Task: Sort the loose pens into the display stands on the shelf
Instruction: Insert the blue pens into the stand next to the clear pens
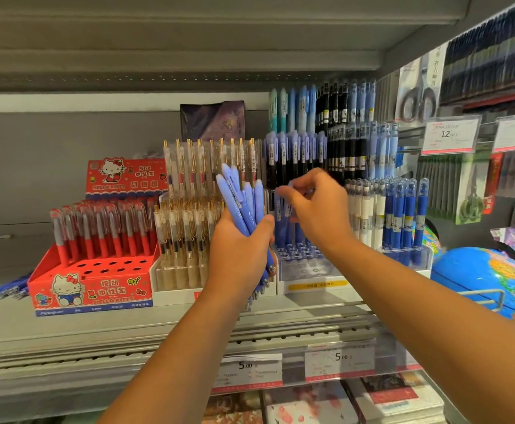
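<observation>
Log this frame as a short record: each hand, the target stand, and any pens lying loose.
left hand: grips a bundle of blue pens, upright, in front of the stands
right hand: pinches a single blue pen near its top, above the clear stand
clear stand: blue pens at the back, front holes empty
red stand: red pens at the back, front holes empty
loose pens: blue, lying on the shelf, far left

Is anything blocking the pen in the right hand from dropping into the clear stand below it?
Nothing visible does. The right hand pinches a periwinkle plastic pen above the clear plastic stand, whose front holes show open. The bundle of periwinkle pens in the left hand sits left of those holes.
</observation>
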Available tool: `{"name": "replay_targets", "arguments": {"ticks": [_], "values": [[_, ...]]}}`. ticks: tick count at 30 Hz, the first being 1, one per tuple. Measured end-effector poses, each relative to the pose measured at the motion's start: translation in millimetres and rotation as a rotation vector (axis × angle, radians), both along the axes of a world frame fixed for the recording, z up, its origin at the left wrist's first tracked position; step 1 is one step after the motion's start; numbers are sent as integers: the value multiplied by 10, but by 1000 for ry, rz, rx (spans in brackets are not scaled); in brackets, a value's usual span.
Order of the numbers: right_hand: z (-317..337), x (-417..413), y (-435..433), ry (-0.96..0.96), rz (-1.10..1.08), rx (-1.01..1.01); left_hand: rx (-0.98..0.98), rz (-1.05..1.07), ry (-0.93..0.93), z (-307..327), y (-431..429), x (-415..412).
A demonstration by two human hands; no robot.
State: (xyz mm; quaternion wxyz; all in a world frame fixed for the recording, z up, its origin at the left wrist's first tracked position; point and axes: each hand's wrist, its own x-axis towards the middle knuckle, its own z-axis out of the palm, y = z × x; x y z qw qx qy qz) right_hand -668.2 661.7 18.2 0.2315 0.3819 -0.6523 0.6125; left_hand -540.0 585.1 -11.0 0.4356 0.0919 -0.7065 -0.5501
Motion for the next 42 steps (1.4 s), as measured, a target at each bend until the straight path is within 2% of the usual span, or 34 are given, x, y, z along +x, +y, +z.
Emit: {"name": "replay_targets", "arguments": {"ticks": [2, 9, 21, 24, 25, 27, 29, 31, 34, 38, 42], "values": [[-38, 1, -52, 6, 2, 100, -3, -2, 5, -4, -1, -8], [-51, -64, -50, 14, -18, 236, -1, -22, 20, -3, 3, -3], [-125, -57, 1, 20, -50, 236, -21, -58, -6, 0, 15, 21], [-131, 2, 32, 21, -61, 148, -17, -57, -15, 1, 20, 32], [-115, 39, 42, 6, -15, 95, -17, -59, -21, 4, 25, 37], [-81, 131, 68, -62, 213, 15, -25, -63, -36, 11, 34, 44], [-76, 210, 98, -138, 477, 22, -41, -85, -33, 15, 47, 48], [-96, 246, 118, -135, 586, 88, -60, -115, -29, 18, 61, 55], [-109, 235, 131, -101, 564, 114, -43, -131, -51, 22, 64, 59], [-114, 211, 118, -150, 517, 111, 3, -147, -59, 35, 73, 52], [-99, 219, 117, -190, 530, 20, 26, -142, -57, 52, 94, 72]]}}
